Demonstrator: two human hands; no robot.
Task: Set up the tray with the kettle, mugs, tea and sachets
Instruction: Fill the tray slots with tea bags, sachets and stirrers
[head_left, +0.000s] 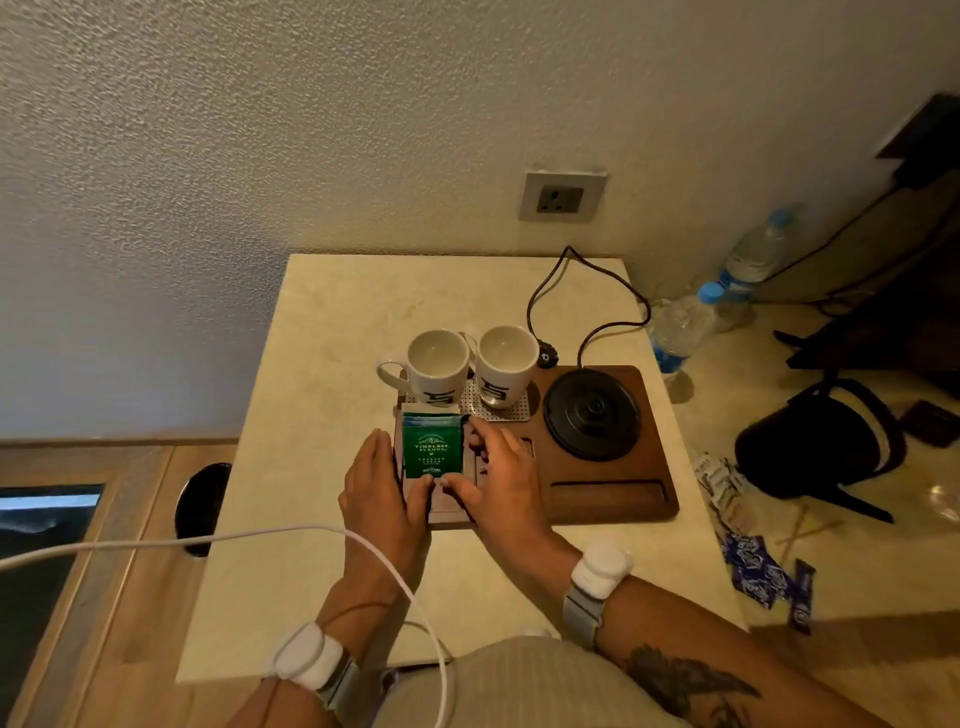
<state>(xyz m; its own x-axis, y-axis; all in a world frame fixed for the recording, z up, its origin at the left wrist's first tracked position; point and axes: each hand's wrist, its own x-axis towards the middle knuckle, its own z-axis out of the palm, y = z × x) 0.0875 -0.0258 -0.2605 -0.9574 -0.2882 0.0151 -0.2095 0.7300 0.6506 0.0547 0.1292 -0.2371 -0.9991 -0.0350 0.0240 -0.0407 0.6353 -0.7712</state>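
A wooden tray (613, 499) lies on a pale table (332, 322). Two white mugs (439, 366) (506, 364) stand at its back left on a perforated mat. The black kettle base (592, 413) sits on the tray's right half. A stack of green tea bags (432, 448) stands in the front-left compartment. My left hand (379, 488) rests against the stack's left side, thumb at its lower edge. My right hand (501, 480) touches the stack's right side and lower corner with its fingertips. The black kettle (815, 449) stands off the tray at the right.
Blue and white sachets (753, 566) and wooden stirrers (802, 527) lie scattered right of the tray. Two water bottles (680, 325) (753, 260) stand at the back right. The base's black cord (561, 291) loops behind the tray. A white cable (260, 535) crosses my left arm.
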